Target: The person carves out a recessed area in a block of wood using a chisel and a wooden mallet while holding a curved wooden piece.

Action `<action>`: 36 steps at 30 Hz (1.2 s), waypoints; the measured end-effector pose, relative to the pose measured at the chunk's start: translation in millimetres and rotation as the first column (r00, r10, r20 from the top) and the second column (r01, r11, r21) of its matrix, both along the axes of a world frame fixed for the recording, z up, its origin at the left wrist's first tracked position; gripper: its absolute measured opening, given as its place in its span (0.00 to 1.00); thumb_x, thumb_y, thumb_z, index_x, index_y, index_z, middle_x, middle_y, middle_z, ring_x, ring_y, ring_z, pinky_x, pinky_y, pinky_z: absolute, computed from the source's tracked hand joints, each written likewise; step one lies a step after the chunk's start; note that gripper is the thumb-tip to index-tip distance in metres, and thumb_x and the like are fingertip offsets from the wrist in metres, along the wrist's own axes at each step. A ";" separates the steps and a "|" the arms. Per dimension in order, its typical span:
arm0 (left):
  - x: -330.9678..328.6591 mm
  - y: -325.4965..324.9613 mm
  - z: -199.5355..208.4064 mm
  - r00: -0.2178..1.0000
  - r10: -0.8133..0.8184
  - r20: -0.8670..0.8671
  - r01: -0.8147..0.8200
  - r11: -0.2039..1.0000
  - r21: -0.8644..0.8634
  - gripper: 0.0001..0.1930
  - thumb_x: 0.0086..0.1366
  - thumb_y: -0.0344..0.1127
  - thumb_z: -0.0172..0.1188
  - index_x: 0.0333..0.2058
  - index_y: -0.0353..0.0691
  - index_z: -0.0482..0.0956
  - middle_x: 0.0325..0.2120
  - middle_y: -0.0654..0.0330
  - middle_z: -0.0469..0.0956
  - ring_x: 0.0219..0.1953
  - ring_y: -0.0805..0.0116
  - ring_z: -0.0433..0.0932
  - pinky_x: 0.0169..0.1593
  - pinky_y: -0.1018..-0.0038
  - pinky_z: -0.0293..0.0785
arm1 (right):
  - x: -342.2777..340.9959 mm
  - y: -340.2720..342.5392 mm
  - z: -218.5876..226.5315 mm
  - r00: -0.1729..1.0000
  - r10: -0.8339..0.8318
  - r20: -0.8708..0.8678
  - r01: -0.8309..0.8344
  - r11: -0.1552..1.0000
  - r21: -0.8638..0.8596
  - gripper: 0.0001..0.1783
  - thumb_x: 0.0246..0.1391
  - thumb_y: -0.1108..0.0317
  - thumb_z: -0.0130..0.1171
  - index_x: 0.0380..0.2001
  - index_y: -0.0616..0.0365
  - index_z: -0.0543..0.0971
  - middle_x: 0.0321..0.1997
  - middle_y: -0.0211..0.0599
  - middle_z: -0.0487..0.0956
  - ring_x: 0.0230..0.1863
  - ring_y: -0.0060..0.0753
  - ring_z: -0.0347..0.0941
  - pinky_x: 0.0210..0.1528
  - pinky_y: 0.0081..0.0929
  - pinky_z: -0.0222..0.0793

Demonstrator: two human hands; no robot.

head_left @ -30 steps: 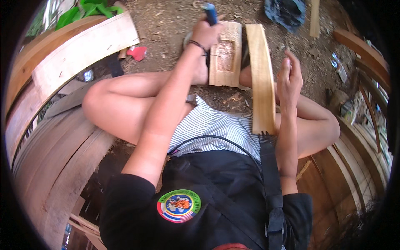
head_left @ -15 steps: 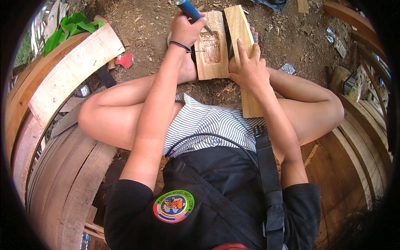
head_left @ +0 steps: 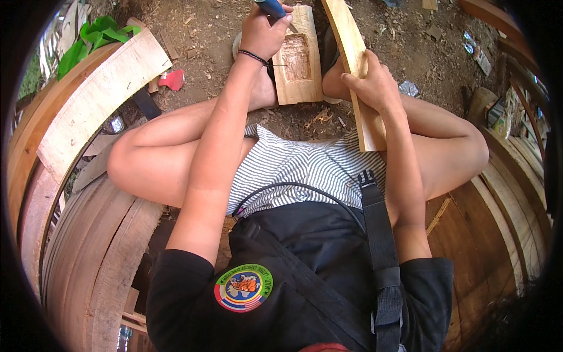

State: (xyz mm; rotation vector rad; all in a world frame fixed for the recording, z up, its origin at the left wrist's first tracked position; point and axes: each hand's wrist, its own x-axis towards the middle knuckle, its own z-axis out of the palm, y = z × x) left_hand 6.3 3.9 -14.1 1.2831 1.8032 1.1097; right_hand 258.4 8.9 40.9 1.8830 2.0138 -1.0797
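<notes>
My left hand [head_left: 261, 36] is wrapped round the blue handle of a chisel [head_left: 270, 7] at the top of the view. Its blade reaches down toward the far end of a pale wood block [head_left: 298, 96]; whether the tip touches is unclear. A rough rectangular recess is cut into this block, which lies on the ground between my feet. My right hand [head_left: 376, 85] grips a long, narrow wooden board [head_left: 346, 36] by its edges, thumb on the near side. The board is tipped onto its side, its near end over my right thigh.
Curved-looking stacked planks [head_left: 97, 105] stand at the left, with green leaves [head_left: 97, 38] beyond. Wood shavings cover the dirt ground [head_left: 208, 41]. A red scrap [head_left: 172, 80] lies left of my shin, crumpled foil [head_left: 409, 88] to the right. More timber [head_left: 489, 226] runs along the right.
My right hand has closed round the board and shifted it right, turning it on edge and away from the block. My left hand still holds the chisel, slightly higher in view.
</notes>
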 end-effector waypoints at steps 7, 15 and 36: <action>0.5 -3.2 5.9 0.996 0.003 -0.086 -0.004 1.000 -0.003 0.11 0.59 0.32 0.63 0.40 0.35 0.81 0.40 0.51 0.82 0.44 0.55 0.81 0.49 0.65 0.75 | -6.3 -3.7 2.1 1.000 -0.011 0.013 0.011 1.000 0.008 0.53 0.45 0.47 0.65 0.70 0.58 0.55 0.56 0.69 0.71 0.56 0.63 0.73 0.59 0.46 0.69; 1.5 4.6 -19.1 0.943 -0.177 -0.280 0.197 0.979 0.043 0.15 0.57 0.30 0.62 0.45 0.37 0.78 0.37 0.49 0.82 0.43 0.51 0.81 0.47 0.61 0.77 | -3.7 -3.1 2.7 0.985 -0.094 -0.148 0.091 0.995 -0.027 0.49 0.47 0.52 0.62 0.69 0.63 0.58 0.56 0.67 0.72 0.54 0.56 0.75 0.58 0.41 0.70; 10.9 31.2 -13.3 0.961 -0.198 -0.196 0.215 0.974 0.068 0.20 0.57 0.39 0.62 0.49 0.46 0.74 0.35 0.44 0.81 0.42 0.43 0.79 0.46 0.53 0.76 | -5.1 3.0 115.8 0.888 0.334 -0.316 -0.176 0.881 0.439 0.46 0.39 0.58 0.64 0.62 0.68 0.67 0.41 0.44 0.76 0.39 0.36 0.75 0.42 0.35 0.73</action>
